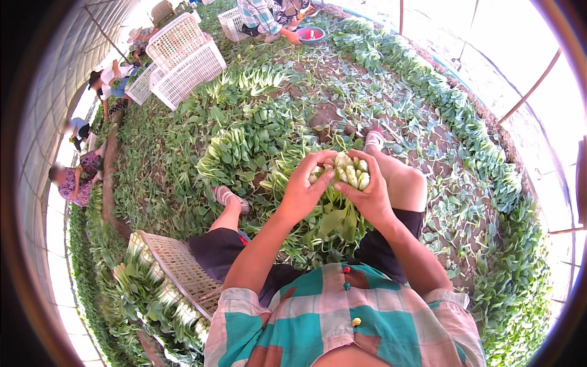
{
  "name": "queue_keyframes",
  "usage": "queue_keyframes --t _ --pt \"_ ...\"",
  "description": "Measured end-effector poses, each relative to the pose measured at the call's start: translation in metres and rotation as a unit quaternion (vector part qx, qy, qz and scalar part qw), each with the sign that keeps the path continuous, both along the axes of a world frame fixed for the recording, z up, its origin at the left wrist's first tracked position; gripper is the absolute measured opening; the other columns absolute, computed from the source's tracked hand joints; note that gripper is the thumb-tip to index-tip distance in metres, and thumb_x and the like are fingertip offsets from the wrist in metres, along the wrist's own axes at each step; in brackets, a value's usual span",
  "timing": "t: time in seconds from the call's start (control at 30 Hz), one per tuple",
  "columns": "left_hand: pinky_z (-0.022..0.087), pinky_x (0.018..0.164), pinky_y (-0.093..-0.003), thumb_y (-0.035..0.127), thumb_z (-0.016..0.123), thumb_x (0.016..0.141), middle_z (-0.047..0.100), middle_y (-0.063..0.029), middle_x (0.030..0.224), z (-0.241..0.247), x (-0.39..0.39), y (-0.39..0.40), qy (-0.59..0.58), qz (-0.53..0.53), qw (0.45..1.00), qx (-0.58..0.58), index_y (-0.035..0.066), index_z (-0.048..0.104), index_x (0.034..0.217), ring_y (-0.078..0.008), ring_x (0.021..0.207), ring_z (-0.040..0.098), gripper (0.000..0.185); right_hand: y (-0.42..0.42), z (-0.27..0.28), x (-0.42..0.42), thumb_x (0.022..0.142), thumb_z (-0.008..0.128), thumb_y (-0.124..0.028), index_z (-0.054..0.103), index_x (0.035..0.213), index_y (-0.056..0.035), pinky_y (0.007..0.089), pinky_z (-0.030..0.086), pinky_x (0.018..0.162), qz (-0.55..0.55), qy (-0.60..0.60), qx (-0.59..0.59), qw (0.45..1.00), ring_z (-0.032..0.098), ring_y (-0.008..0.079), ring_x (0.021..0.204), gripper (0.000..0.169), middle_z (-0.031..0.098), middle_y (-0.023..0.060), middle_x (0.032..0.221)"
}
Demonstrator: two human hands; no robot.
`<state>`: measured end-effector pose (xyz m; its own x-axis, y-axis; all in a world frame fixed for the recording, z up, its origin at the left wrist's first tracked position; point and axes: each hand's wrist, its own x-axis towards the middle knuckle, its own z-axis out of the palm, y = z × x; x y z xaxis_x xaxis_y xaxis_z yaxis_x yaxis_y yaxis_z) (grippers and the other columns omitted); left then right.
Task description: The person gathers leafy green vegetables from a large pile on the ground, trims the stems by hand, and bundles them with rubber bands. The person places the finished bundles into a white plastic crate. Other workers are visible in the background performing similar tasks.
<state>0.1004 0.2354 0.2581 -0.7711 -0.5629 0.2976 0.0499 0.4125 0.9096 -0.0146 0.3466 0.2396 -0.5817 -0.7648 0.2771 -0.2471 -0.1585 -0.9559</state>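
Between my spread knees, a bunch of leafy greens with pale stem ends (352,171) is gripped in my right hand (370,192), stem ends up and leaves hanging down. My left hand (306,186) curls around a few more pale stem ends (316,174) just beside it, and its fingertips come close to the bunch. Below both hands hang broad green leaves (338,220). Just beyond my left hand, cut greens (275,176) lie on the ground, and a heap of greens with pale stems (224,153) lies farther left.
A plastic basket (183,261) at my left side holds tied bundles of greens (156,280). White crates (188,69) stand at the upper left. A co-worker (261,18) reaches to a blue basin (311,35); several others work at far left. Rows of greens (477,137) line the right edge.
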Motion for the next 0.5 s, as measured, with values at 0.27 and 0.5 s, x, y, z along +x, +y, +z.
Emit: queue_keyframes --t 0.27,0.5 --pt "0.041 0.082 -0.0257 0.008 0.058 0.083 0.053 -0.0032 0.098 0.011 -0.008 0.004 0.024 0.009 1.000 -0.011 0.007 0.051 0.118 -0.0114 0.092 0.049 0.035 -0.001 0.002 0.004 0.068 0.077 -0.011 0.045 0.119 -0.0058 0.0284 0.044 0.085 0.007 -0.024 -0.038 0.999 0.055 0.0156 0.098 0.061 0.057 0.0078 0.108" --pt "0.041 0.080 -0.0238 0.012 0.064 0.080 0.052 -0.0008 0.099 0.021 -0.002 0.000 0.015 -0.052 0.984 0.171 0.009 0.050 0.120 -0.0078 0.089 0.048 0.042 0.005 -0.003 -0.011 0.069 0.076 -0.005 0.045 0.119 -0.0038 0.0251 0.044 0.085 0.031 -0.164 -0.065 0.984 0.053 0.0106 0.097 0.059 0.056 0.0037 0.106"
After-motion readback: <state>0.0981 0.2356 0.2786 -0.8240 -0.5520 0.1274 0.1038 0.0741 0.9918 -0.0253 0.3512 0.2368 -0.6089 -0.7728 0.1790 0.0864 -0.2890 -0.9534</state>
